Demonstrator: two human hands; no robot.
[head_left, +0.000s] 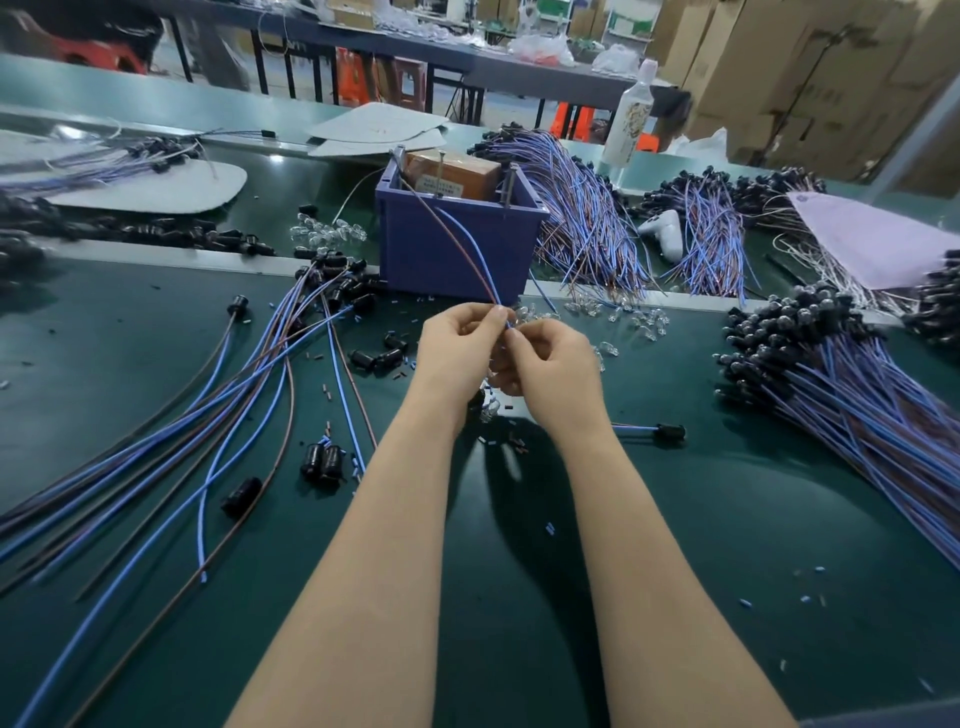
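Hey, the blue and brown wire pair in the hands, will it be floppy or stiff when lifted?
Probably springy, not limp: the wire pair arcs from the left hand and right hand up over the purple box without sagging. Likely light, since fingertip pinches alone carry it. Its far end could snag, as it runs to the box's rim.

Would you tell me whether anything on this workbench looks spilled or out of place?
Yes: tiny blue and brown snippets litter the green mat, and loose black caps and clear bulbs lie scattered around the left hand and right hand, which pinch a wire pair, rather than in any container.
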